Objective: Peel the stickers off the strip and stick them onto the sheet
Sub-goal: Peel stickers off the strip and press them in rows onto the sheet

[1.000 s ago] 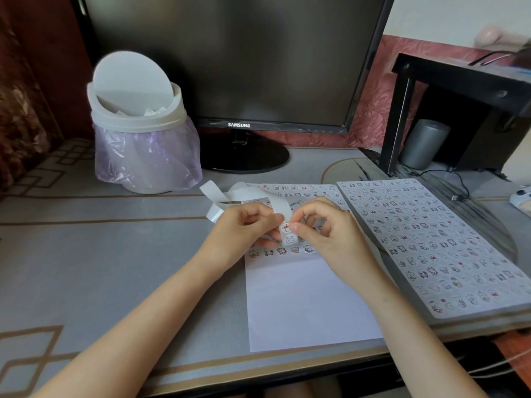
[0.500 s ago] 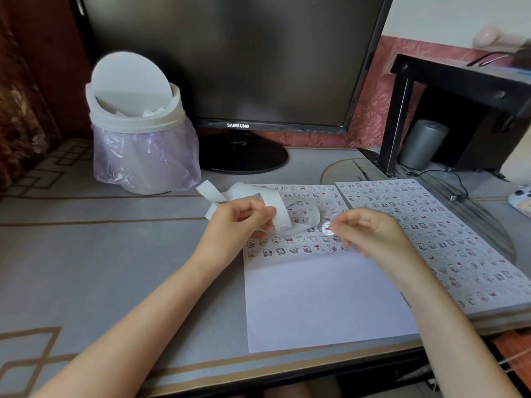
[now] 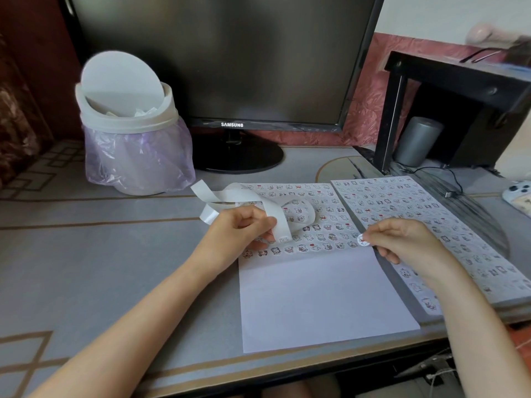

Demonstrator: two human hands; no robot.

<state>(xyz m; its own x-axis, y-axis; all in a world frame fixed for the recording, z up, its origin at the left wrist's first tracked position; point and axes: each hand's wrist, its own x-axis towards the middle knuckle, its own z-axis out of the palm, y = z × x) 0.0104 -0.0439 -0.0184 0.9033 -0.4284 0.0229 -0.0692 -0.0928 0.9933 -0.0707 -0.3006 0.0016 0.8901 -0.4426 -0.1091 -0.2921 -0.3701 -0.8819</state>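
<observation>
left hand (image 3: 244,228) is gripping strip (image 3: 275,216) | right hand (image 3: 402,239) is pinching sticker (image 3: 362,240), hovering at sheet (image 3: 316,297) right edge, row end

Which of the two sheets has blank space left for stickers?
The left sheet: its lower half is bare white. The right sheet is covered in stickers top to bottom.

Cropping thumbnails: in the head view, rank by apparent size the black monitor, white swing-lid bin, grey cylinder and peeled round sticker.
Largest to smallest:
black Samsung monitor
white swing-lid bin
grey cylinder
round white sticker
The gaps are plain.
</observation>
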